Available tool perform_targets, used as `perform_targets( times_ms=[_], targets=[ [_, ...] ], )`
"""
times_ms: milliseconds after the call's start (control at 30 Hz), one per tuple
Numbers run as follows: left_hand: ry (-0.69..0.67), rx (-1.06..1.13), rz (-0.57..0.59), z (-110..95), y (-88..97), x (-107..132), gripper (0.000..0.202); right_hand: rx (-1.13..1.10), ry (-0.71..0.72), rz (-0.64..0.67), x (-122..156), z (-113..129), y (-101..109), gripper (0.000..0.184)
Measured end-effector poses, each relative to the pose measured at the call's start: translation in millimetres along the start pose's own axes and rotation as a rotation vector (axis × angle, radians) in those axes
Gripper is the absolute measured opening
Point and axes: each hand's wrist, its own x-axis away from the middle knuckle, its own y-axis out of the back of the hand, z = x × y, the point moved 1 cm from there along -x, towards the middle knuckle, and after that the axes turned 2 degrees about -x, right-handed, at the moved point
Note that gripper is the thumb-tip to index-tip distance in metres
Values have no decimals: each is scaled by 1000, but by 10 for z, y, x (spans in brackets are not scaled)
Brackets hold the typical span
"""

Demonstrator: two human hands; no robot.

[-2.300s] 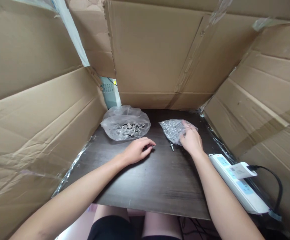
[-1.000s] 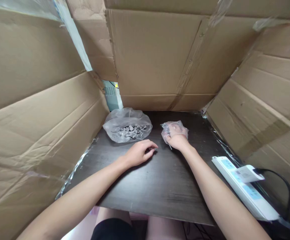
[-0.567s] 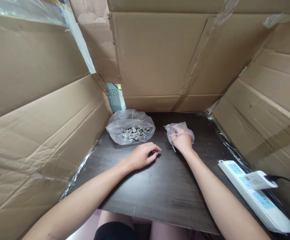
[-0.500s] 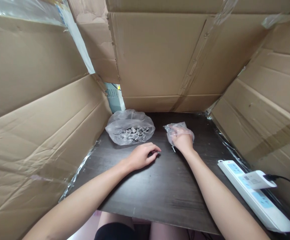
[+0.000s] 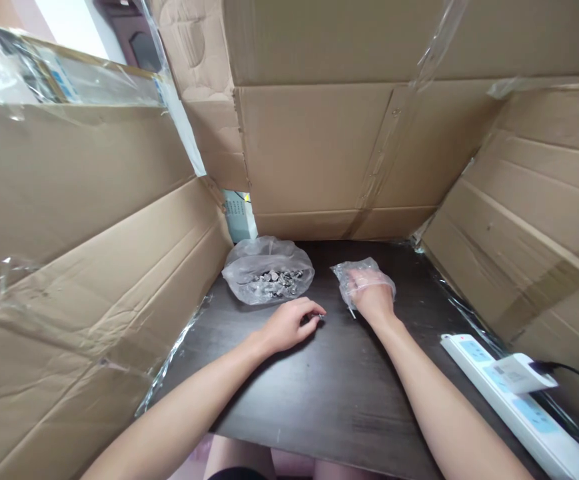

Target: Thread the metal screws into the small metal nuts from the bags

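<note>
My left hand [image 5: 292,325] rests at the middle of the dark table, thumb and forefinger pinched on a small metal piece [image 5: 322,316]; most of it is hidden by the fingertips. Beyond that hand stands an open clear plastic bag [image 5: 242,283] holding many small shiny metal parts [image 5: 280,283]. My right hand [image 5: 372,297] is inside a smaller clear plastic bag [image 5: 364,267], its fingers blurred by the film. From under its thumb side pokes a thin metal pin-like piece [image 5: 352,313]; whether the hand grips it I cannot tell.
Cardboard walls [image 5: 319,147] enclose the dark table [image 5: 309,400] at the back and both sides. A white power strip [image 5: 519,407] lies along the right edge, with a white plug [image 5: 522,373] and black cord in it. Clear tape runs along the table's side edges.
The whole view has tilted up slightly, so everything sits lower in the picture. The pin-like piece by my right hand shows less. Both hands stay about where they were.
</note>
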Motion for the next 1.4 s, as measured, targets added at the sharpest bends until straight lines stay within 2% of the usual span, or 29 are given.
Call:
perform_targets(
  times_ms=[67, 167, 267, 333, 400, 467, 567, 667, 800, 1000, 1400],
  targets=[
    [13, 14, -20, 12, -3, -7, 21, 14, 34, 15, 44, 9, 81, 27],
    [69, 75, -58, 39, -24, -21, 20, -44, 158, 64, 125, 24, 267, 27],
    [150, 154, -129, 71, -37, -32, 18, -311, 261, 50, 172, 90, 470, 26],
    [189, 175, -182, 91, -33, -39, 18, -518, 229, -13, 184, 179, 536, 20],
    [207, 181, -215, 110, -23, -48, 18, -656, 133, -168, 206, 300, 499, 17],
    [205, 188, -229, 123, -15, -56, 18, -694, 145, -274, 257, 440, 361, 18],
    [184, 193, -244, 127, -10, -66, 17, -706, 295, -252, 365, 604, 98, 25],
    [177, 181, -247, 116, -9, -69, 14, -755, 269, -239, 442, 636, -36, 26],
    [182, 211, -235, 103, -12, -70, 15, -817, 222, -189, 442, 586, -18, 24],
    [173, 218, -214, 99, -15, -61, 31, -889, 174, -106, 429, 550, 33, 20],
    [90, 115, -165, 95, 48, -16, 42, -951, 120, -53, 450, 549, 32, 14]
  ],
)
